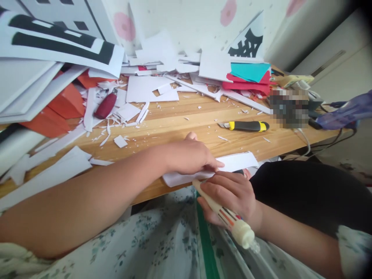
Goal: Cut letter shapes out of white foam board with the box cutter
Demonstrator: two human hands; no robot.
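Evidently, the thick cream pen [220, 210] bears coloured stripes.

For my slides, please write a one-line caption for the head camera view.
Left hand on a white paper strip, right hand holding a multicolour pen, a utility knife lying beyond.

Single head view, worn on you, looking forward and down over the desk [174, 126]. Your left hand [190, 155] and right hand [234, 192] are close, around lower centre; the wall [186, 19] sits farther off, up top.
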